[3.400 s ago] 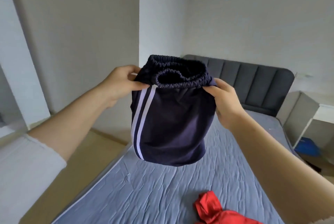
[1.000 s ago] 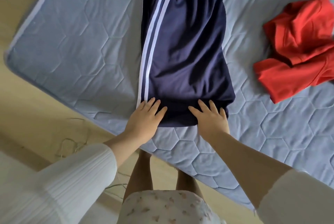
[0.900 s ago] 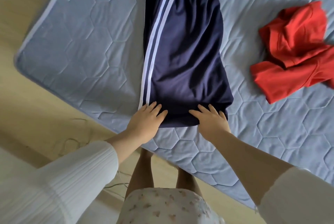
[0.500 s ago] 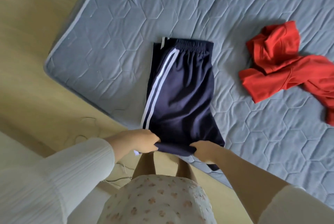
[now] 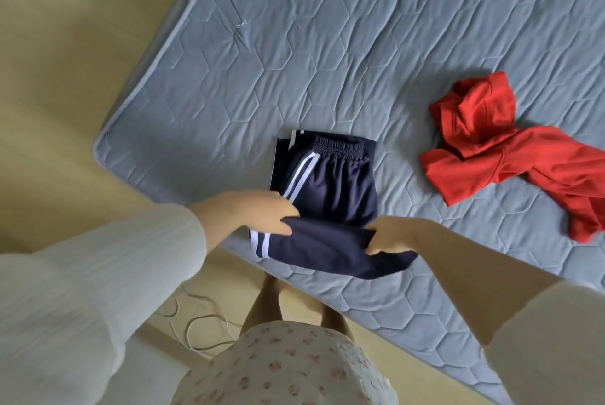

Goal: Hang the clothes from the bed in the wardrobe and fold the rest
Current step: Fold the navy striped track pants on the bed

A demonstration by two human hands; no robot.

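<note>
Navy cloth in left hand: the left hand [image 5: 258,213] has its fingers and thumb curled round the lower hem of the shorts [image 5: 327,195] at the striped side, thumb on top of the fold.
Right hand: the right hand [image 5: 391,236] pinches the same hem at the plain side, thumb under the cloth, fingers on top.
Fold: the hem is lifted off the bed and turned back, so a band of the underside shows between the two hands; its end droops past the right hand onto the bed.
Shorts: dark navy, two white stripes down the left edge, gathered elastic waistband at the far end, lying flat; a second layer peeps out along the left side, so they look already folded in half lengthwise.
Place: the shorts lie on the bed [image 5: 294,44] near its near edge, just in front of the person.
Bed: grey-blue quilted cover with a hexagon pattern and a pale piped edge; its corner points left.
Red garment: a crumpled red garment [image 5: 504,149] lies on the bed to the right of the shorts, apart from them, reaching out of the frame.
Sleeves: white ribbed sleeves [image 5: 98,290] cover both forearms part-way.
Floor: pale yellowish floor [image 5: 65,61] beside the bed; a thin cable [image 5: 196,323] loops on it near the person's legs.
Person: a floral skirt [image 5: 284,368] and bare legs show below.
</note>
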